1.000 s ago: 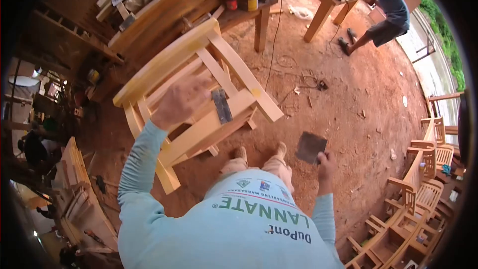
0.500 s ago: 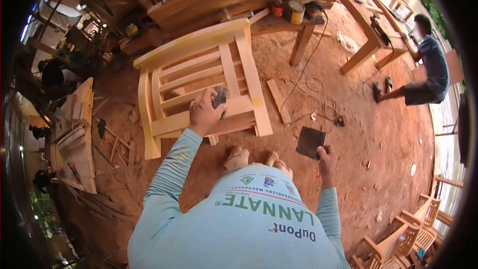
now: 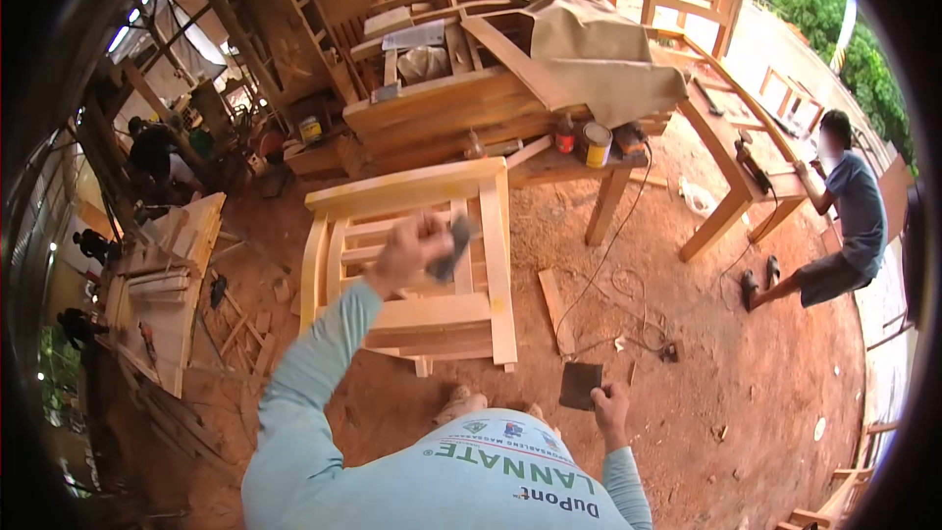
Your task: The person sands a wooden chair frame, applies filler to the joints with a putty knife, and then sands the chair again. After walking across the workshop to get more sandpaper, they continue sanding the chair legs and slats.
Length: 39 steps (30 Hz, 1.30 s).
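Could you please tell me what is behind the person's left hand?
Behind the left hand and the dark flat piece it holds is the pale slatted frame, partly showing around them; the parts they cover cannot be seen.

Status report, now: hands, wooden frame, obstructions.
Left hand gripping dark flat piece over wooden frame. Right hand gripping dark square sheet. Cord on ground nearby.

The wearer's 2 hands, 2 held dark plates, 1 red bottle
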Each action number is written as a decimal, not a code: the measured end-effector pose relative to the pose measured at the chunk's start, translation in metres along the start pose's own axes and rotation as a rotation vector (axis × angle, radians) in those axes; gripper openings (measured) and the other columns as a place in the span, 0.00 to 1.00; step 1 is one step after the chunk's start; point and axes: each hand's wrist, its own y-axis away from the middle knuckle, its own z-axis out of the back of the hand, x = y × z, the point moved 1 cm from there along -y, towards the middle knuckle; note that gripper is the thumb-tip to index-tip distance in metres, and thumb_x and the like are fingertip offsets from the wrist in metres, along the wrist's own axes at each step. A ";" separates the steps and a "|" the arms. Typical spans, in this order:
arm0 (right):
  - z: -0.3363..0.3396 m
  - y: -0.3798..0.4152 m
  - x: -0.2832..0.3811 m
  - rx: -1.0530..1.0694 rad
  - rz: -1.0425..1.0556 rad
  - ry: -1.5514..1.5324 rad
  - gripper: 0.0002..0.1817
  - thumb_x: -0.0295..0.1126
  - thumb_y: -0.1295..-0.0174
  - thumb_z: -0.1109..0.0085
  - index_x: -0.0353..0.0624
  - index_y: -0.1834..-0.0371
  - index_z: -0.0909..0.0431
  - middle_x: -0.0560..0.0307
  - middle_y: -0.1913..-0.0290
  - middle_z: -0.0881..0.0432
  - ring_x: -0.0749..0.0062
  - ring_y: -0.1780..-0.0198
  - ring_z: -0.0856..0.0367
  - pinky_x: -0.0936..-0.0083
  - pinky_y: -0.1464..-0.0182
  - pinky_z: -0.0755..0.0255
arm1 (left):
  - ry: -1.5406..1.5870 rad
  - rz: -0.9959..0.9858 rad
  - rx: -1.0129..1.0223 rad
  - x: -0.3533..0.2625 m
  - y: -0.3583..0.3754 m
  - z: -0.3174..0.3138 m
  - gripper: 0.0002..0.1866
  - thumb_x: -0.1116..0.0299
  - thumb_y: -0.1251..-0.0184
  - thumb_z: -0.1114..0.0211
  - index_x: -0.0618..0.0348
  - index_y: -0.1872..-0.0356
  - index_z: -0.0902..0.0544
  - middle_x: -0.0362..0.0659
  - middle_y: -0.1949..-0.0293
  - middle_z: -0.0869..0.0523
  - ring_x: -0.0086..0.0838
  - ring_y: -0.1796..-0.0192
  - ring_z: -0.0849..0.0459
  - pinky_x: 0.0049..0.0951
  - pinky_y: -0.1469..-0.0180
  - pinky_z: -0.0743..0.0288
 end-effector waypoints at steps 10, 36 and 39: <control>-0.020 0.013 0.013 0.034 -0.058 -0.128 0.09 0.31 0.41 0.32 0.36 0.67 0.18 0.62 0.72 0.18 0.79 0.69 0.22 0.75 0.65 0.25 | -0.132 -0.386 -0.424 -0.024 -0.198 0.070 0.17 0.57 0.27 0.33 0.62 0.51 0.17 0.47 0.54 0.13 0.32 0.53 0.14 0.34 0.53 0.16; 0.024 0.024 0.219 0.816 0.085 -1.012 0.36 0.45 0.33 0.31 0.26 0.32 0.27 0.45 0.38 0.17 0.62 0.37 0.18 0.67 0.34 0.26 | 0.663 0.294 0.112 0.017 0.133 -0.204 0.15 0.66 0.23 0.31 0.66 0.45 0.15 0.40 0.56 0.10 0.20 0.55 0.14 0.24 0.51 0.18; 0.015 0.029 0.212 0.810 -0.080 -0.901 0.34 0.41 0.33 0.33 0.28 0.30 0.27 0.47 0.38 0.16 0.62 0.37 0.18 0.66 0.33 0.25 | 0.641 0.340 0.115 0.013 0.134 -0.209 0.13 0.66 0.21 0.33 0.64 0.46 0.16 0.38 0.56 0.11 0.19 0.55 0.15 0.23 0.50 0.19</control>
